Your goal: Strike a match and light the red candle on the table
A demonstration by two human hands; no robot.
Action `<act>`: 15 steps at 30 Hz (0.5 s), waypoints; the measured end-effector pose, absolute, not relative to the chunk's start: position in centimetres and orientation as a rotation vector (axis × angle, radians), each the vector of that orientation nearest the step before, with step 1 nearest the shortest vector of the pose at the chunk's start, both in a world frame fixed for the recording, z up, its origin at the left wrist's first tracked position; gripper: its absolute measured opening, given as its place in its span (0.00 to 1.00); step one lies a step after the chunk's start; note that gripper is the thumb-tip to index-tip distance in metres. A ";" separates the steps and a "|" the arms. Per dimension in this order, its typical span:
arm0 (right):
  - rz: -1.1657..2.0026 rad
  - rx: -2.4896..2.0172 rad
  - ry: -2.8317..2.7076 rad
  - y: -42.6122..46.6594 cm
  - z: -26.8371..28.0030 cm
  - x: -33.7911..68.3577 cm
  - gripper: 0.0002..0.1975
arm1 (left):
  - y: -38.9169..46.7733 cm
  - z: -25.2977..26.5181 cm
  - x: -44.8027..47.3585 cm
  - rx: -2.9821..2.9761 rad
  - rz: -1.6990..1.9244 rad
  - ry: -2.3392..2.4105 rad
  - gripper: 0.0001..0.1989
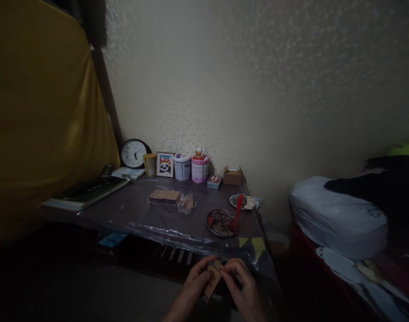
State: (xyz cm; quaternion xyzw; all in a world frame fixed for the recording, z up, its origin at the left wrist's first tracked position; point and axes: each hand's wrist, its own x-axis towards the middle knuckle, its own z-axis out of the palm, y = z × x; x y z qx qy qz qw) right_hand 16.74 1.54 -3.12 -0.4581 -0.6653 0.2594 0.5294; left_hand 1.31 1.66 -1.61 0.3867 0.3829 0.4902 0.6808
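While the room sits dim, both hands meet at six o'clock, just off the near edge of the worktop (140, 214): the left hand (194, 286) and right hand (241, 286) are closed together on a small wooden piece (213, 278), tan and flat, with a speck of red at its top end. The left grip pinches its lower part, the right grip closes on the upper end; how tightly, the gloom won't let me say. It looks light and stiff, probably thin enough to snap if bent, so the flat faces near the ends seem the safest hold. Up at twelve o'clock from the hands lies a round dish (221, 222) with a red tool (238, 211) leaning across it, a second dish (239, 201) just beyond. At eleven o'clock rests a stack of sticks (164, 197) beside a clear bag (186, 203). Along the wall stand a clock (134, 153), a panda picture (165, 164) and two tins (191, 167).
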 end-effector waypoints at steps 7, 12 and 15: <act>0.584 -1.111 -1.558 1.7 -2.5 17.0 0.09 | 1.4 -1.2 1.6 0.642 1.087 0.714 0.28; 0.627 -1.098 -1.509 2.1 -2.6 17.4 0.10 | 1.4 -1.5 1.9 0.618 1.036 0.632 0.29; 0.648 -1.117 -1.474 2.4 -2.9 17.6 0.11 | 1.5 -1.8 2.0 0.597 1.025 0.586 0.30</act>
